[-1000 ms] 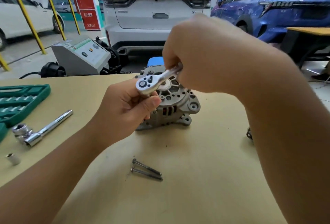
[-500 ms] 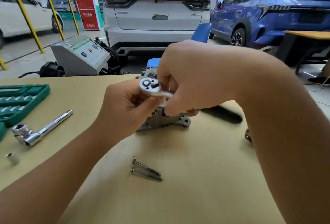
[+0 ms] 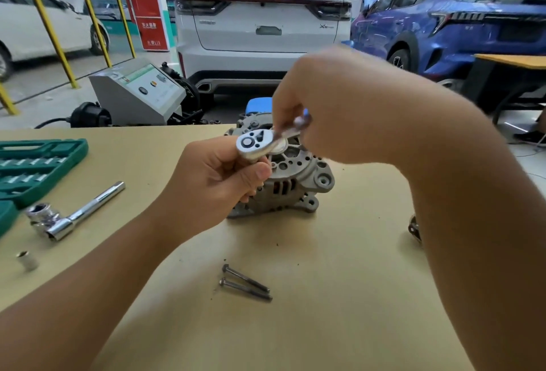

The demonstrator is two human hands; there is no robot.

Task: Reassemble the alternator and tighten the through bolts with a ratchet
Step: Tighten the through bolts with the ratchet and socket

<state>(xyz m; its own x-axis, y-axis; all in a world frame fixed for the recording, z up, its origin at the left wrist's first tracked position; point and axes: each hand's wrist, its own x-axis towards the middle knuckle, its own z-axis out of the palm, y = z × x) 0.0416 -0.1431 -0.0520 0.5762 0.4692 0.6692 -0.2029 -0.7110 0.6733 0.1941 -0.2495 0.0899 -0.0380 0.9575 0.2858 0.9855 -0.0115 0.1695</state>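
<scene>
- Two bolts [image 3: 245, 282] lay loose, side by side, on the bench [image 3: 339, 296], nearest the camera.
- Left hand [image 3: 217, 184] curled under the ratchet [image 3: 260, 146] head, thumb against the alternator [image 3: 291, 184].
- Right hand [image 3: 334, 110], blurred, gripped the ratchet handle above the alternator.
- Alternator stood mid-bench, behind the hands.
- Far left: socket [image 3: 27, 260], extension bar [image 3: 79, 212], green case [image 3: 38, 166].
- Beyond the bench: grey machine [image 3: 136, 96], white car [image 3: 263, 22], blue car [image 3: 461, 22].
</scene>
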